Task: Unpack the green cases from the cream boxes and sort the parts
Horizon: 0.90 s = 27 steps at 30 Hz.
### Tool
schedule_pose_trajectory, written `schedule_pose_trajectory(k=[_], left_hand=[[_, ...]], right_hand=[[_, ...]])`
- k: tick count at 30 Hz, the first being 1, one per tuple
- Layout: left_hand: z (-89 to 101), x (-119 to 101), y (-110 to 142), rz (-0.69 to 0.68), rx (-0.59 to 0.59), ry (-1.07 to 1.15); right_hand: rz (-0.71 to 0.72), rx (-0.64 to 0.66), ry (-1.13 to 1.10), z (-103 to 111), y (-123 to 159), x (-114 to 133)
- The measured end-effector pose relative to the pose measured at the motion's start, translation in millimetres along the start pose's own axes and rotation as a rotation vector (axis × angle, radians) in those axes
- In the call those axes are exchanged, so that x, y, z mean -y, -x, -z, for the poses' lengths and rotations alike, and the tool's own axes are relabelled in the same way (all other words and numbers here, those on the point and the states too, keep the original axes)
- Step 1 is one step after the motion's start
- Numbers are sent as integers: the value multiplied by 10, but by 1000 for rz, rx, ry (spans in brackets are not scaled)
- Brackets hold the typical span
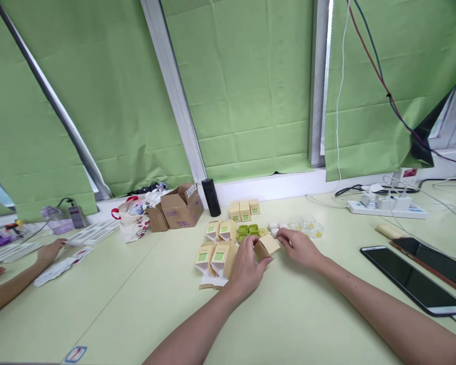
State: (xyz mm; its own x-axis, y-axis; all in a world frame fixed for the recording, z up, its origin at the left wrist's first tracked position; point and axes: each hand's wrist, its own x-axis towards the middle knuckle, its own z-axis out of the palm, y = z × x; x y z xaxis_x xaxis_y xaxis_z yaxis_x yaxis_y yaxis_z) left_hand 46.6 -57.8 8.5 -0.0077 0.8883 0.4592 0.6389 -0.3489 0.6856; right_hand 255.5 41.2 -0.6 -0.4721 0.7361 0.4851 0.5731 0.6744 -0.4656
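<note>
My left hand [248, 266] is wrapped around a small tan cardboard box [266, 246], tilted above the table. At the box's right edge, the fingers of my right hand [296, 247] are pinched together at its flap. Left of my left hand stand several open tan boxes with green labels [219, 259], their white insides showing. Just beyond the held box are green square cups [248, 231] and small yellow pieces [263, 232]. White pieces [274, 227] and clear round containers with yellow spots [307, 226] lie past my right hand.
Small closed boxes [244, 210] stand at the back, with a black cylinder [211, 197] and a brown carton [182, 205] to their left. Two phones [414, 278] and a power strip [387, 209] lie right. Another person's hand [51, 252] reaches over white strips at left.
</note>
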Motion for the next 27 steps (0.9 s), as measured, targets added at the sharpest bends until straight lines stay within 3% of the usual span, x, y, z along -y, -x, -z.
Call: schedule_pose_trajectory(k=[5, 12, 18, 27], left_hand=[[45, -26, 4, -233, -111, -131], [61, -36, 7, -391, -241, -330], [64, -34, -4, -465, -273, -451], [79, -82, 2, -563, -328, -538]], right_hand=[[106, -240, 16, 34, 52, 114], [302, -387, 49, 71, 121, 319], [393, -392, 71, 74, 144, 390], [386, -319, 71, 20, 190, 384]])
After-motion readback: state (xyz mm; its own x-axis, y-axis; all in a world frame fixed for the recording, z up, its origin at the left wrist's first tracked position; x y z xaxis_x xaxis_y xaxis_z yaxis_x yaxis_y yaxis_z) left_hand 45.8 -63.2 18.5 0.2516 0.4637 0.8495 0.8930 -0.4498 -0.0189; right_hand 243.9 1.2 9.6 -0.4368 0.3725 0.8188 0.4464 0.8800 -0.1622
